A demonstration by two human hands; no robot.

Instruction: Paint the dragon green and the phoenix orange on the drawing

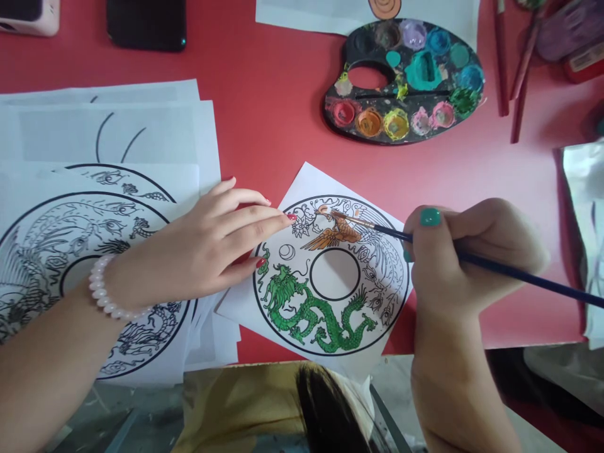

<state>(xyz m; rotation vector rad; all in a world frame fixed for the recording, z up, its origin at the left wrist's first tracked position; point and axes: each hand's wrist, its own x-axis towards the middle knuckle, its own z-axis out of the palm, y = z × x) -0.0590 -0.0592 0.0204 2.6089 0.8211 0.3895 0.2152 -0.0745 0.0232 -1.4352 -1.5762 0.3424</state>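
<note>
A white sheet (311, 185) with a round printed design lies on the red table (264, 107). A green dragon (316, 311) is coloured in at its bottom, and an orange bird (337, 234) sits near the top. My right hand (465, 258) is closed on a thin dark paintbrush (509, 272) whose tip touches the sheet by the orange bird. My left hand (212, 242), with a pearl bracelet on the wrist, lies flat with fingers stretched out, its fingertips pressing the sheet's left edge.
A black palette (406, 82) with several paint wells sits at the back right. A stack of uncoloured printed sheets (94, 189) lies at the left. A black phone (146, 24), spare brushes (512, 69) and more paper (582, 189) line the edges.
</note>
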